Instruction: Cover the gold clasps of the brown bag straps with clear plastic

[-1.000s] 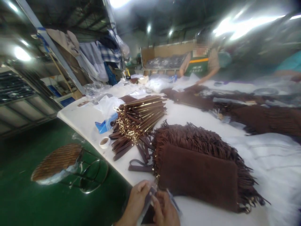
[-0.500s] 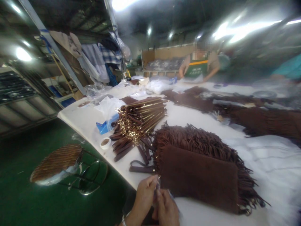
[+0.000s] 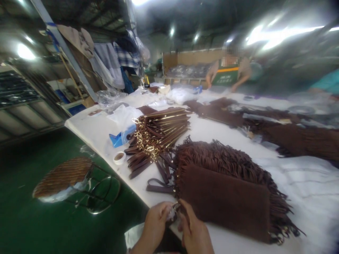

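At the table's near edge, my left hand (image 3: 155, 220) and my right hand (image 3: 196, 229) are close together, fingers pinched round a small shiny metal piece with whitish film (image 3: 172, 212). Its exact kind is blurred. Below the fingers, a dark brown strip hangs partly hidden. Just beyond my hands lies a flat brown suede pouch (image 3: 225, 201) on a stack of fringed pieces (image 3: 219, 155). A brown wrist strap (image 3: 160, 187) sticks out at the pouch's left. Farther back is a pile of brown straps with gold clasps (image 3: 159, 130).
A tape roll (image 3: 119, 157) and a blue packet (image 3: 116, 140) sit near the left edge of the white table (image 3: 87, 128). A stool (image 3: 63, 178) stands on the green floor. Across the table is a person in a green apron (image 3: 226, 76). White sheeting (image 3: 312, 187) covers the right side.
My hands have drawn slightly apart, showing more of the shiny piece between them. A white sheet has come into view beside my left wrist. The view has shifted slightly.
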The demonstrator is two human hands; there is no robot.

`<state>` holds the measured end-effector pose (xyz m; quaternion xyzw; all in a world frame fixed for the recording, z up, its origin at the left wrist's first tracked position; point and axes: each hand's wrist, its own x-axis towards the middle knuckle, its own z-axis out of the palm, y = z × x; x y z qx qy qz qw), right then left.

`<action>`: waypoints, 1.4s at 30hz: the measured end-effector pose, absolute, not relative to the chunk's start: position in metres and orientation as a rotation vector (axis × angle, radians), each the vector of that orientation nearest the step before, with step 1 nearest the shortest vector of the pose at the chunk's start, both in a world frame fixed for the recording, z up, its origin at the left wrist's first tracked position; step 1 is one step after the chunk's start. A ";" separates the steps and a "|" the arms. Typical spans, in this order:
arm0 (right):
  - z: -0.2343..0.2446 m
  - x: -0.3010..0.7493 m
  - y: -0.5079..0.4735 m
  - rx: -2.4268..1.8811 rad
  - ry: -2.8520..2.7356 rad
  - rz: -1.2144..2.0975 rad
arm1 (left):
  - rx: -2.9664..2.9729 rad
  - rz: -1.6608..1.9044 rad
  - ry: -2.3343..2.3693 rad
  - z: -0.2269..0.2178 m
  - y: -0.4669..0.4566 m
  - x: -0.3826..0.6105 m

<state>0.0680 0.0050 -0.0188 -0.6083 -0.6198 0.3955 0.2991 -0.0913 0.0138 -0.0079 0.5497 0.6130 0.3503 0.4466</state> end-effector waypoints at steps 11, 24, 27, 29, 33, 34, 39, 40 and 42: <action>-0.001 0.068 0.023 -1.798 -2.213 0.759 | 1.315 0.895 1.517 -0.011 0.016 -0.085; 0.030 0.072 0.049 -1.721 -2.537 0.439 | 1.212 0.812 1.446 -0.017 0.022 -0.087; 0.038 0.072 0.063 -1.620 -2.611 0.415 | 1.289 0.794 1.462 -0.007 0.024 -0.091; 0.040 0.072 0.071 -1.532 -2.648 0.419 | 1.331 0.786 1.486 -0.003 0.026 -0.092; 0.038 0.075 0.079 -1.438 -2.659 0.441 | 1.349 0.787 1.499 -0.002 0.028 -0.090; 0.037 0.077 0.080 -1.426 -2.654 0.447 | 1.338 0.794 1.495 -0.002 0.028 -0.088; 0.029 0.084 0.077 -1.396 -2.601 0.481 | 1.233 0.867 1.474 0.001 0.030 -0.077; 0.027 0.085 0.076 -1.396 -2.581 0.485 | 1.187 0.883 1.463 0.002 0.032 -0.074; 0.021 0.087 0.072 -1.383 -2.508 0.496 | 1.083 0.901 1.436 0.005 0.035 -0.068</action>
